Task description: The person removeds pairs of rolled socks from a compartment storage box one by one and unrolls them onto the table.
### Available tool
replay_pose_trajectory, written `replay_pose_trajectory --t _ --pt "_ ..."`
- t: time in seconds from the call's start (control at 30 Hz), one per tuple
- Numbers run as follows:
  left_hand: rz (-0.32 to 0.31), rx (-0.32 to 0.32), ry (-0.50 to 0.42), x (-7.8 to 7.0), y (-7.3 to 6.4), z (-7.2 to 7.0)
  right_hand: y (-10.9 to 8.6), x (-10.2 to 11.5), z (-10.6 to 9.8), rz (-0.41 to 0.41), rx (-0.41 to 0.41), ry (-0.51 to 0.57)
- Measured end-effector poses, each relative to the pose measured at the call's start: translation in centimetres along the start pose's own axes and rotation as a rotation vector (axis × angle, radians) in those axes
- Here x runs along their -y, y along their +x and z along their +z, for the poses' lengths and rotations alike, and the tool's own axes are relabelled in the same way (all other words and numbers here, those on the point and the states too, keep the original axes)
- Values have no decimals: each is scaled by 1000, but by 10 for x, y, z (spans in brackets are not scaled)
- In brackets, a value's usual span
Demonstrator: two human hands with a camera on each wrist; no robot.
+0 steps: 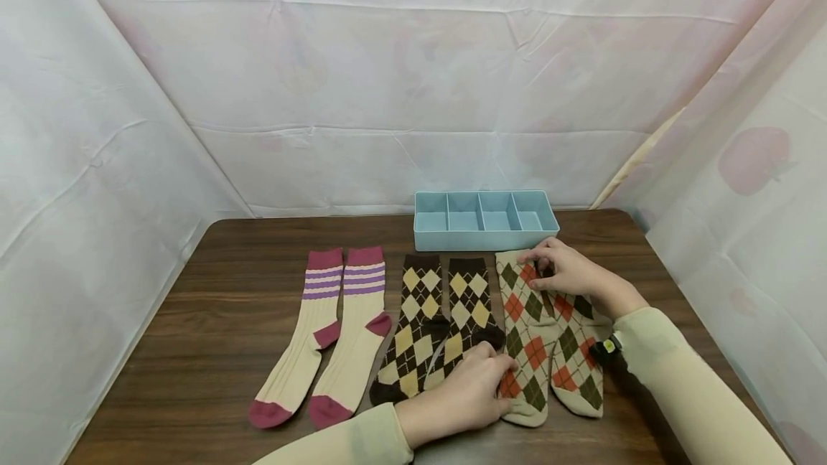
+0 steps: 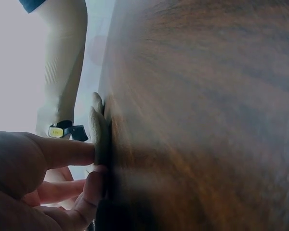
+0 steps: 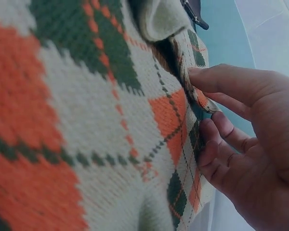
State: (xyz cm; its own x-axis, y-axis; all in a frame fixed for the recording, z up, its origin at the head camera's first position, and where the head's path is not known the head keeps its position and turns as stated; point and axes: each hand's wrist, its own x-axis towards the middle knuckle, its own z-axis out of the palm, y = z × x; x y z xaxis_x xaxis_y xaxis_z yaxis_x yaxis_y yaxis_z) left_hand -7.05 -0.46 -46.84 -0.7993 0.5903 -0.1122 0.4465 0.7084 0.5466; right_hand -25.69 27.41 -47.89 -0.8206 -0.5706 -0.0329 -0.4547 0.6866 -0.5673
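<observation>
An orange-and-green argyle sock with a beige ground lies flat at the right, its mate beside it, partly covered by my right arm. My right hand pinches the upper sock edge near the cuff; the right wrist view shows the knit edge between the thumb and fingers. At the foot end, my left hand holds the side of the same sock near the toe, thumb and fingertips bent against it. The left wrist view shows this sock edge-on, low against the table.
Dark brown-and-yellow argyle socks lie left of the held sock, partly under my left hand. Farther left are cream socks with maroon toes and purple stripes. A light blue four-slot box stands behind on the wooden table.
</observation>
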Motion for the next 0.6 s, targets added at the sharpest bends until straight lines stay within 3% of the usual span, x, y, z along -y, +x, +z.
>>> replay_pose_trajectory --t 0.17,0.33,0.47,0.6 --pt "46 5 11 1 -1 -8 -4 1 -1 -4 2 -27" --pt "92 -11 -13 9 -9 -31 -12 5 -3 -19 -7 -53" --pt "125 -71 75 29 -21 -53 -22 16 -10 -35 -11 -96" --pt "171 -154 198 59 -39 -75 -35 25 -17 -47 -12 -156"
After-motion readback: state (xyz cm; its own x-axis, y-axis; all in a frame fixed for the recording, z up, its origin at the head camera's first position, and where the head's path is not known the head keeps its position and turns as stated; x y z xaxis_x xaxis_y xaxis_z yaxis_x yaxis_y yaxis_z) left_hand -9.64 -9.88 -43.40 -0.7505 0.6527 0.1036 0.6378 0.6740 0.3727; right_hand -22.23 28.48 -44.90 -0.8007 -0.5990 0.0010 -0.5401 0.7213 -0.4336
